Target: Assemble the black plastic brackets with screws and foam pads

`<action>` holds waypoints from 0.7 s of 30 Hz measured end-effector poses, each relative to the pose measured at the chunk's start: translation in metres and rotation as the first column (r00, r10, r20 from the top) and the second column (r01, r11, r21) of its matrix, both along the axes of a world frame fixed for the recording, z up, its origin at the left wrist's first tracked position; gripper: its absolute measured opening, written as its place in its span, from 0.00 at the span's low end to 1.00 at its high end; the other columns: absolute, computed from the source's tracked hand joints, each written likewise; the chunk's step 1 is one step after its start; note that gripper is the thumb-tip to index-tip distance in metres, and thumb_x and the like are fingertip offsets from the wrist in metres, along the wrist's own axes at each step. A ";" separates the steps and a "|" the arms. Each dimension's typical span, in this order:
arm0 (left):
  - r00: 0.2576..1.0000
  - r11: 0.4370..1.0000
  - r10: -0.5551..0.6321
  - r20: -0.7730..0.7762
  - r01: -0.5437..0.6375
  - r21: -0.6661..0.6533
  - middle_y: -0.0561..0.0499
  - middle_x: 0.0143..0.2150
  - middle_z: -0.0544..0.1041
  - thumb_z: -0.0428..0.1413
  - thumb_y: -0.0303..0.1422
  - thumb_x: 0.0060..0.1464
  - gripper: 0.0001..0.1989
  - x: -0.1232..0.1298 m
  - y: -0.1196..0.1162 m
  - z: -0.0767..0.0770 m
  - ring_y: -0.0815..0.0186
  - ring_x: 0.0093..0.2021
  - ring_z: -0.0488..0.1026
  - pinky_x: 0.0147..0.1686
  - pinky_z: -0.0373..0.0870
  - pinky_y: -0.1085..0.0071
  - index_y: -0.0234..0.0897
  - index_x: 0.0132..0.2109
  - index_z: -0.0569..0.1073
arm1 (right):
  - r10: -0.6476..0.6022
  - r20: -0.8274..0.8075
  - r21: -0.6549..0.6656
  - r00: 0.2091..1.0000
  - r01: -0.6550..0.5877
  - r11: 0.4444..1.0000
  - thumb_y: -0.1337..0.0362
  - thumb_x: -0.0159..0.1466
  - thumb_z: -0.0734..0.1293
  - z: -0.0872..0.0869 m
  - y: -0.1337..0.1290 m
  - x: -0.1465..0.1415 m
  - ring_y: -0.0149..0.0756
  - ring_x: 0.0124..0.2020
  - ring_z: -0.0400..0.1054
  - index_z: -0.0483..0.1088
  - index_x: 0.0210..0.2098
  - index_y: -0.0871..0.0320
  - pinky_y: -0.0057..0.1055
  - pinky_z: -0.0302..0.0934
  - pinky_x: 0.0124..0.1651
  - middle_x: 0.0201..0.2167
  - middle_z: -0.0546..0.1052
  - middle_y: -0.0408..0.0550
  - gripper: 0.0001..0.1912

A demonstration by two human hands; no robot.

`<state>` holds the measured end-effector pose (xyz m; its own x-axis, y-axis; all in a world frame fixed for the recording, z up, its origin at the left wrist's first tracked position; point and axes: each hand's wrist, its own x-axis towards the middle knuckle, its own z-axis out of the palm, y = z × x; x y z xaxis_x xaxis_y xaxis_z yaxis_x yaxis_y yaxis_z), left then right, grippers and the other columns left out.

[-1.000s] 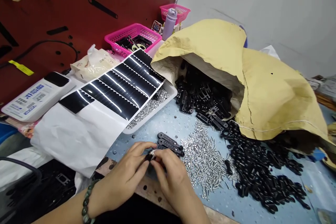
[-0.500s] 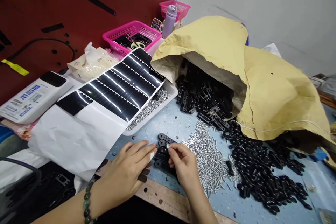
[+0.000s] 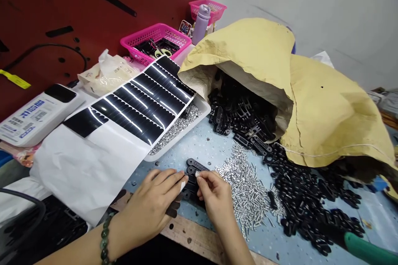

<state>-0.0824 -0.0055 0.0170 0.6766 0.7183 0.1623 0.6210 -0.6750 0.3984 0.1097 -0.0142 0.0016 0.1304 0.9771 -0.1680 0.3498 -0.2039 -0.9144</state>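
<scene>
My left hand (image 3: 157,198) is closed, its fingers pressed together, with dark rounded ends of black strips (image 3: 172,209) sticking out below the palm. White shows at its fingertips; whether that is tape or a scrap is unclear. Just to the right, my right hand (image 3: 216,196) pinches thumb and forefinger together at a small white bit (image 3: 197,174), too small to name. Between and behind the hands lie long black plastic parts (image 3: 197,165) with rounded, patterned ends, side by side on the blue tabletop (image 3: 214,145). My fingers partly cover the nearer ones.
A sheet of black stickers (image 3: 133,103) overlaps a white tray (image 3: 203,109) of small metal pieces. Metal pins (image 3: 248,190) and black parts (image 3: 307,203) are heaped right, before yellow sacks (image 3: 248,45). A green shape (image 3: 370,248) enters at lower right. A pink basket (image 3: 139,54) stands behind.
The green shape with a dark end has come in at the lower right. My right hand has shifted slightly left, closer to my left hand; both grips look the same.
</scene>
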 end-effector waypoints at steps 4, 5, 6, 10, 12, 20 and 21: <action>1.000 0.998 0.020 0.016 -0.019 -0.054 0.46 0.58 0.70 0.50 0.19 0.47 0.35 0.005 0.000 0.002 0.53 0.58 0.63 0.57 0.54 0.53 0.38 0.64 0.60 | 0.034 0.302 0.026 0.953 -0.044 0.999 0.65 0.61 0.63 0.003 0.001 0.002 0.32 0.20 0.64 0.68 0.33 0.58 0.26 0.58 0.23 0.21 0.68 0.41 0.03; 0.999 0.997 0.026 0.021 -0.025 -0.066 0.46 0.58 0.70 0.51 0.20 0.47 0.34 0.005 0.001 0.003 0.53 0.58 0.63 0.57 0.54 0.53 0.38 0.63 0.61 | 0.043 0.385 0.029 0.922 -0.058 0.998 0.65 0.61 0.64 0.005 0.002 0.003 0.32 0.20 0.64 0.66 0.34 0.57 0.27 0.58 0.23 0.20 0.67 0.40 0.02; 0.999 0.996 0.029 0.025 -0.027 -0.081 0.45 0.57 0.70 0.50 0.20 0.49 0.31 0.005 0.002 0.005 0.52 0.58 0.63 0.57 0.54 0.52 0.38 0.62 0.63 | 0.045 0.461 0.037 0.886 -0.070 0.997 0.65 0.60 0.65 0.007 0.002 0.005 0.33 0.20 0.65 0.65 0.35 0.56 0.27 0.58 0.24 0.21 0.67 0.40 0.04; 0.997 0.985 0.038 0.062 -0.027 -0.169 0.45 0.59 0.67 0.47 0.22 0.55 0.23 0.004 0.010 0.012 0.52 0.59 0.60 0.56 0.59 0.52 0.39 0.57 0.67 | 0.000 0.577 0.215 0.817 -0.151 0.965 0.61 0.61 0.67 0.020 0.002 0.005 0.39 0.32 0.69 0.63 0.43 0.56 0.30 0.63 0.28 0.37 0.71 0.49 0.12; 0.994 0.975 0.020 0.109 0.005 -0.221 0.45 0.61 0.65 0.46 0.22 0.55 0.24 0.005 0.013 0.015 0.53 0.61 0.59 0.57 0.60 0.53 0.40 0.58 0.66 | 0.103 0.477 0.312 0.873 -0.277 0.909 0.64 0.63 0.65 0.027 0.000 -0.001 0.38 0.36 0.69 0.62 0.47 0.56 0.31 0.65 0.33 0.42 0.70 0.51 0.14; 0.910 0.893 0.280 0.306 -0.129 -0.432 0.50 0.64 0.64 0.37 0.27 0.66 0.25 0.007 0.013 0.008 0.59 0.62 0.62 0.55 0.68 0.60 0.48 0.67 0.52 | 0.131 0.098 0.315 0.987 -0.155 0.936 0.66 0.67 0.61 0.031 -0.013 0.004 0.33 0.30 0.68 0.69 0.38 0.56 0.28 0.65 0.30 0.31 0.72 0.46 0.06; 0.925 0.911 0.256 0.281 -0.133 -0.391 0.50 0.64 0.63 0.38 0.27 0.66 0.25 0.007 0.014 0.006 0.58 0.63 0.60 0.56 0.66 0.58 0.48 0.67 0.52 | 0.049 -0.010 0.239 0.999 -0.046 0.970 0.63 0.67 0.62 0.028 -0.011 0.010 0.32 0.26 0.68 0.70 0.37 0.56 0.26 0.65 0.27 0.28 0.71 0.45 0.06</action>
<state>-0.0751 0.0084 0.0229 0.4723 0.8799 0.0515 0.5229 -0.3267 0.7873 0.1196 -0.0257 0.0293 0.0822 0.9942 0.0688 0.3392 0.0370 -0.9400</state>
